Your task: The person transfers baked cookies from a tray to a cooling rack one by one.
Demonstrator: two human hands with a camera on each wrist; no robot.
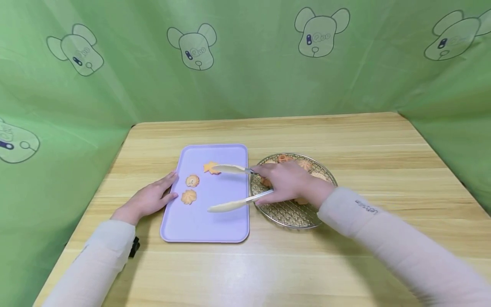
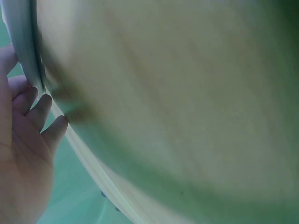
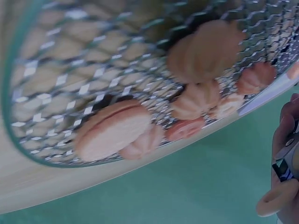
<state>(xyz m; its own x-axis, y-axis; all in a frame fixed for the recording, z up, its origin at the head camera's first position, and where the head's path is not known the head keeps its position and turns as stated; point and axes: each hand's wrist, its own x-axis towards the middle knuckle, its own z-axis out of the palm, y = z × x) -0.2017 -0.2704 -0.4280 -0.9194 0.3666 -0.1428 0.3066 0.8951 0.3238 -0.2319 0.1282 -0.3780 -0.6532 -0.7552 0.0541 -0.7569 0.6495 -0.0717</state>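
Observation:
My right hand (image 1: 285,179) grips metal tongs (image 1: 262,195) with cream tips, over the left part of a round wire rack (image 1: 285,217). The arms of the tongs stand wide apart and reach across the tray, nothing between them. One tip overlaps a star-like or fish-shaped cookie (image 1: 209,167) on the lilac tray (image 1: 218,228). Left of it lie a round cookie (image 1: 192,181) and a flower-shaped cookie (image 1: 189,196). My left hand (image 1: 149,198) rests against the tray's left edge, fingers and thumb touching the rim. In the right wrist view, the tongs' ring end (image 3: 278,198) shows by the hand.
Several cookies lie on the rack, among them a sandwich cookie (image 3: 114,128) and a ridged shell-like one (image 3: 196,100); my right hand hides part of them. The wooden table (image 1: 364,145) carries everything. A green curtain (image 1: 249,89) hangs behind and at the sides.

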